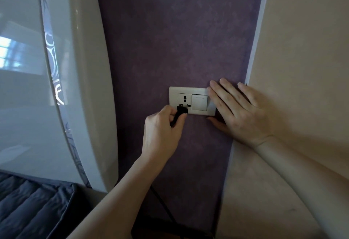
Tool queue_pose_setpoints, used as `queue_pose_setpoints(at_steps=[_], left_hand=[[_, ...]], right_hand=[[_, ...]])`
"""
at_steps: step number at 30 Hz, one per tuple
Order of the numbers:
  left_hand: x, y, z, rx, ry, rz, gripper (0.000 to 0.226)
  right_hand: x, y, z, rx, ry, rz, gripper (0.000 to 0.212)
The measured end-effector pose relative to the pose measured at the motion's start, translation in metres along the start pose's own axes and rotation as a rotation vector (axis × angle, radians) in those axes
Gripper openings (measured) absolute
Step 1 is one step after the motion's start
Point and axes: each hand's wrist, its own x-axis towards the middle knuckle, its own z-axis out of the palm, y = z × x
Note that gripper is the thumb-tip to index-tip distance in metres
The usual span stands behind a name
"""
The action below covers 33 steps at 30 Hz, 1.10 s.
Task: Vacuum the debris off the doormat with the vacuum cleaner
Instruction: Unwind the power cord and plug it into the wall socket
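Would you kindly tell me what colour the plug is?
Black; the small plastic plug shows best in the head view.

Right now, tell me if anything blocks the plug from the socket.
Nothing visible does. The left hand holds the black plug at the socket's lower holes, which are uncovered. The right hand rests flat on the wall, beside the switch, clear of the socket.

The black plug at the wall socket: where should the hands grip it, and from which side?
Grip the black plug by its body behind the prongs, coming from below-left as the left hand does. Its cord trails downward and its front faces the socket, so only the rear is free. The right hand lies flat beside the plate.
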Motion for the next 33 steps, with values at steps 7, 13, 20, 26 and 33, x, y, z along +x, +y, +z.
queue_pose_setpoints(at_steps=[7,13,20,26,33], left_hand=[[0.005,0.006,0.002,0.039,-0.019,0.01,0.02],[0.016,0.014,0.009,0.102,-0.036,-0.002,0.021],[0.011,0.019,0.012,0.13,-0.006,-0.047,0.02],[0.007,0.022,0.014,0.215,0.037,-0.056,0.022],[0.008,0.031,0.016,0.25,0.018,-0.123,0.023]], right_hand=[[0.001,0.001,-0.001,-0.01,0.0,-0.001,0.066],[0.002,0.0,-0.002,0.004,0.018,0.005,0.064],[0.001,-0.001,-0.001,0.008,0.011,0.017,0.064],[0.0,-0.001,-0.002,0.021,-0.004,0.019,0.065],[0.001,0.001,-0.001,0.013,0.009,0.007,0.062]])
